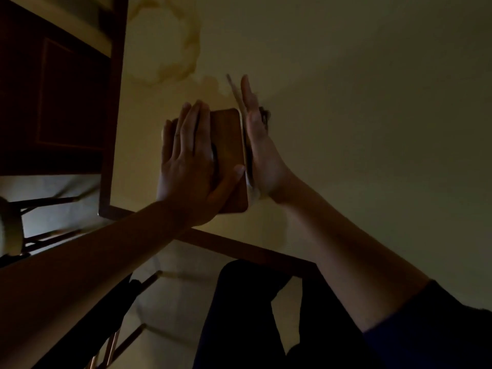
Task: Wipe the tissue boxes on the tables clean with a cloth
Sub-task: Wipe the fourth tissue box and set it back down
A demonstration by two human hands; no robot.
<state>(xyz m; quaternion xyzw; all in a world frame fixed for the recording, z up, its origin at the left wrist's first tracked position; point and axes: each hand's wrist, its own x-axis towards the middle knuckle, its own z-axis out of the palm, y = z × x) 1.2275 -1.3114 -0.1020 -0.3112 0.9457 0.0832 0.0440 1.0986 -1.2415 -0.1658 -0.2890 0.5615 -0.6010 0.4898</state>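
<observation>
While the room lies dim, the left hand (189, 158) rests flat, fingers straight, atop the brown tissue box (229, 158) on the pale table (346, 102) — the right hand (259, 147), fingers straight, presses a cloth (239, 107) against the box's right side.

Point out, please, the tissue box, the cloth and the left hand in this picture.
tissue box (228, 145): head view, bare brown top.
cloth (242, 129): head view, edge along the box's right side.
left hand (190, 166): head view, its back.

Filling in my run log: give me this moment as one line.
left hand: flat on tissue box top | right hand: presses cloth against box's right side | table: stained
</observation>
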